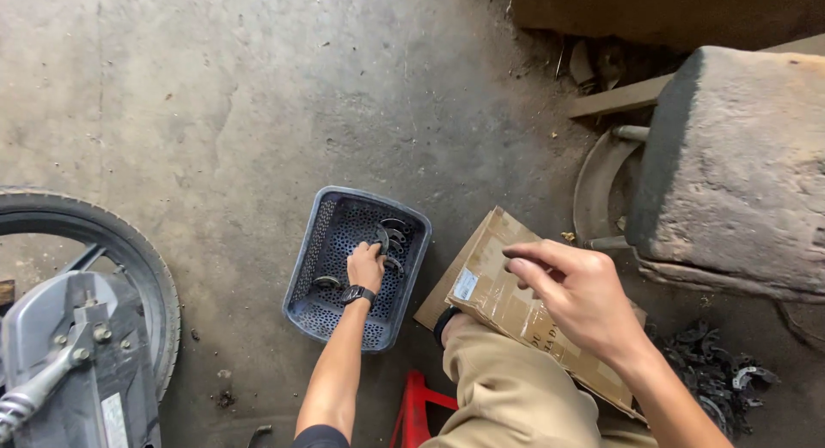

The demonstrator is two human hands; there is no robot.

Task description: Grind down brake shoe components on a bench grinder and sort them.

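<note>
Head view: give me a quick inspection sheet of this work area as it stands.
Surface: stained concrete floor.
Job's things: blue perforated basket with a few dark curved metal parts; taped cardboard box.
Clutter: pile of dark parts, red stand.
Hands: left hand inside basket on the parts; right hand open over box.
Cables: nothing seen.
Surroundings: motorcycle wheel, worn padded bench.

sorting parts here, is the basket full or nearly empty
Nearly empty: the basket shows mostly bare perforated bottom, with a few curved metal parts by the left hand.
</note>
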